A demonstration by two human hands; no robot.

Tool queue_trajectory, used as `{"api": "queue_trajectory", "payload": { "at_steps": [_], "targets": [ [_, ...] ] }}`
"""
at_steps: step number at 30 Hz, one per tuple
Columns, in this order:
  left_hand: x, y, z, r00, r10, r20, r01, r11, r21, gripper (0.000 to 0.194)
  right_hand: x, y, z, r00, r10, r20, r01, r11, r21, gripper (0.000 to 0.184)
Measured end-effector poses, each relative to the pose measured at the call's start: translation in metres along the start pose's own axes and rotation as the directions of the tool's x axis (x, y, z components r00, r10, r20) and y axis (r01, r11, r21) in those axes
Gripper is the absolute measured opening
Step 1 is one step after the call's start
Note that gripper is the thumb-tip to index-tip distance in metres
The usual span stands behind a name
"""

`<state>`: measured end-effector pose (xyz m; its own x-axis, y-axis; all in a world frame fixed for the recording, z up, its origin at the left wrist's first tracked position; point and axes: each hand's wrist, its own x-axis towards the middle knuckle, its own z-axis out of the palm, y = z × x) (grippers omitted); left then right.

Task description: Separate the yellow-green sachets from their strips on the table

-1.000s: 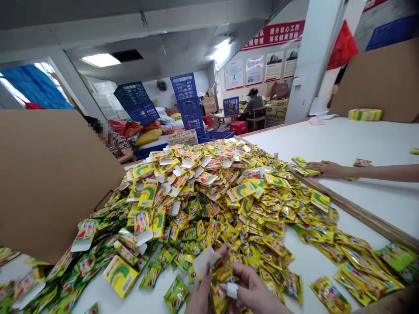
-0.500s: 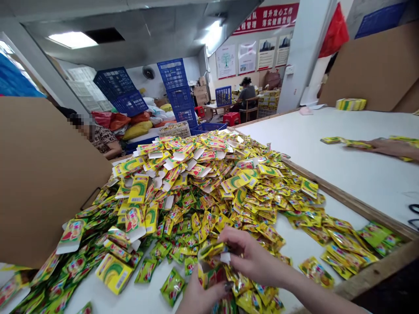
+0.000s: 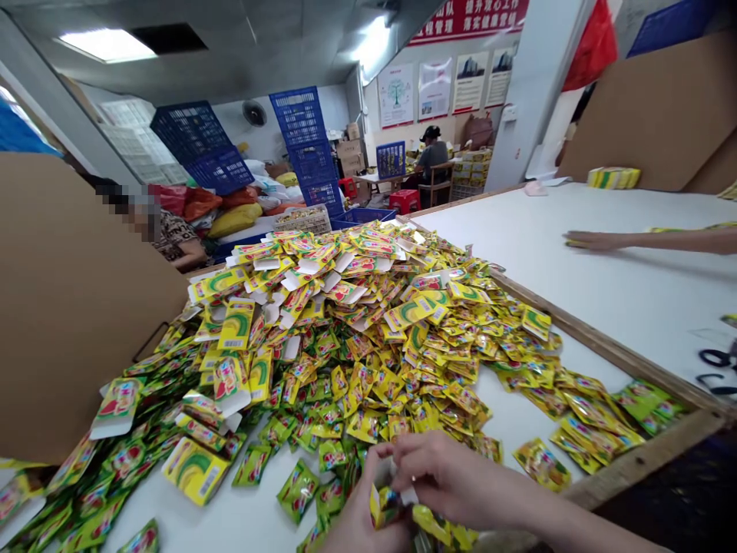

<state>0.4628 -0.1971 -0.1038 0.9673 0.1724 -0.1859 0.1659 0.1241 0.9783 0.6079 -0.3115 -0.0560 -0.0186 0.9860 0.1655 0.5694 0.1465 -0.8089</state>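
Observation:
My left hand [image 3: 360, 514] and my right hand [image 3: 443, 472] meet at the bottom of the view, at the near edge of a large heap of yellow-green foil sachets [image 3: 345, 346]. Between them they pinch a small yellow sachet [image 3: 384, 507], partly hidden by my fingers. A small white piece [image 3: 408, 495] shows beside my right fingers. Loose sachets and white-backed card packets lie scattered around my hands on the white table [image 3: 507, 418].
A co-worker's hand [image 3: 593, 241] reaches across a second white table [image 3: 604, 230] beyond a wooden edge strip [image 3: 604, 346]. A brown cardboard sheet [image 3: 74, 307] stands at the left. Black-handled scissors [image 3: 715, 365] lie at the right. Blue crates [image 3: 302, 138] are stacked behind.
My hands have closed together over the sachet, with my right hand now on top. The view has tilted slightly, and the co-worker's hand has slid left across the far table.

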Motion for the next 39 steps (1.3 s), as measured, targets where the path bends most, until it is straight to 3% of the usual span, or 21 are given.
{"api": "queue_trajectory", "payload": {
  "at_steps": [5, 7, 10, 12, 14, 15, 17, 18, 19, 20, 21, 23, 25, 27, 29, 31, 34, 36, 39],
  "targets": [
    [0.005, -0.002, 0.011, 0.986, -0.075, 0.147, 0.084, 0.995, -0.057, 0.077, -0.014, 0.003, 0.006, 0.971, -0.029, 0.238, -0.022, 0.977, 0.211, 0.031],
    [0.009, -0.003, 0.017, 0.983, -0.064, 0.170, 0.080, 0.993, -0.085, 0.086, -0.018, 0.002, 0.008, 0.969, -0.007, 0.249, -0.059, 0.965, 0.257, 0.026],
    [0.008, -0.001, 0.014, 0.989, 0.024, 0.147, -0.023, 1.000, -0.007, 0.093, -0.033, 0.007, -0.001, 0.991, 0.127, 0.039, -0.131, 0.980, 0.149, 0.018],
    [-0.001, 0.003, -0.001, 0.994, 0.075, 0.078, -0.092, 0.965, 0.245, 0.078, -0.052, 0.019, -0.028, 0.960, 0.205, -0.188, -0.205, 0.979, 0.024, 0.019],
    [-0.013, 0.003, -0.026, 0.991, 0.129, -0.045, -0.081, 0.821, 0.565, 0.060, -0.078, 0.036, -0.074, 0.866, 0.257, -0.429, -0.329, 0.939, -0.100, 0.022],
    [-0.019, 0.001, -0.040, 0.981, 0.163, -0.105, -0.047, 0.726, 0.686, 0.060, -0.092, 0.045, -0.101, 0.775, 0.268, -0.572, -0.425, 0.891, -0.158, 0.025],
    [-0.027, -0.010, -0.067, 0.962, 0.228, -0.149, 0.010, 0.514, 0.858, 0.066, -0.116, 0.061, -0.149, 0.535, 0.294, -0.792, -0.698, 0.681, -0.218, 0.033],
    [-0.028, -0.018, -0.079, 0.962, 0.244, -0.124, 0.009, 0.422, 0.906, 0.066, -0.124, 0.068, -0.165, 0.439, 0.232, -0.868, -0.796, 0.549, -0.255, 0.037],
    [-0.028, -0.026, -0.088, 0.962, 0.257, -0.090, -0.007, 0.354, 0.935, 0.062, -0.127, 0.074, -0.174, 0.396, 0.166, -0.903, -0.845, 0.450, -0.288, 0.041],
    [-0.026, -0.035, -0.096, 0.961, 0.270, -0.056, -0.033, 0.314, 0.949, 0.057, -0.126, 0.079, -0.174, 0.396, 0.113, -0.911, -0.861, 0.392, -0.326, 0.043],
    [-0.024, -0.043, -0.101, 0.956, 0.290, -0.052, -0.041, 0.305, 0.952, 0.050, -0.120, 0.083, -0.167, 0.434, 0.084, -0.897, -0.846, 0.380, -0.373, 0.042],
    [-0.021, -0.052, -0.106, 0.920, 0.359, -0.156, 0.011, 0.373, 0.928, 0.037, -0.102, 0.093, -0.133, 0.587, 0.110, -0.802, -0.744, 0.465, -0.481, 0.035],
    [-0.019, -0.053, -0.104, 0.827, 0.399, -0.396, 0.132, 0.546, 0.827, 0.033, -0.083, 0.103, -0.090, 0.777, 0.161, -0.609, -0.580, 0.561, -0.591, 0.037],
    [-0.020, -0.047, -0.098, 0.699, 0.347, -0.625, 0.195, 0.748, 0.634, 0.040, -0.072, 0.112, -0.056, 0.863, 0.202, -0.464, -0.483, 0.597, -0.640, 0.032],
    [-0.019, -0.038, -0.088, 0.619, 0.250, -0.744, 0.152, 0.891, 0.427, 0.052, -0.067, 0.118, -0.038, 0.862, 0.241, -0.445, -0.495, 0.583, -0.644, 0.025],
    [-0.016, -0.029, -0.077, 0.592, 0.175, -0.787, 0.065, 0.963, 0.263, 0.059, -0.064, 0.121, -0.033, 0.819, 0.267, -0.508, -0.562, 0.549, -0.619, 0.026],
    [-0.007, -0.022, -0.060, 0.563, 0.111, -0.819, -0.046, 0.994, 0.103, 0.060, -0.059, 0.121, -0.032, 0.740, 0.337, -0.583, -0.666, 0.489, -0.563, 0.025],
    [-0.001, -0.021, -0.051, 0.566, 0.059, -0.822, -0.117, 0.993, -0.009, 0.058, -0.059, 0.121, -0.028, 0.713, 0.387, -0.585, -0.698, 0.468, -0.542, 0.025],
    [0.004, -0.024, -0.040, 0.624, -0.110, -0.774, -0.169, 0.948, -0.271, 0.043, -0.067, 0.122, -0.023, 0.710, 0.408, -0.573, -0.702, 0.475, -0.531, 0.028]
  ]
}}
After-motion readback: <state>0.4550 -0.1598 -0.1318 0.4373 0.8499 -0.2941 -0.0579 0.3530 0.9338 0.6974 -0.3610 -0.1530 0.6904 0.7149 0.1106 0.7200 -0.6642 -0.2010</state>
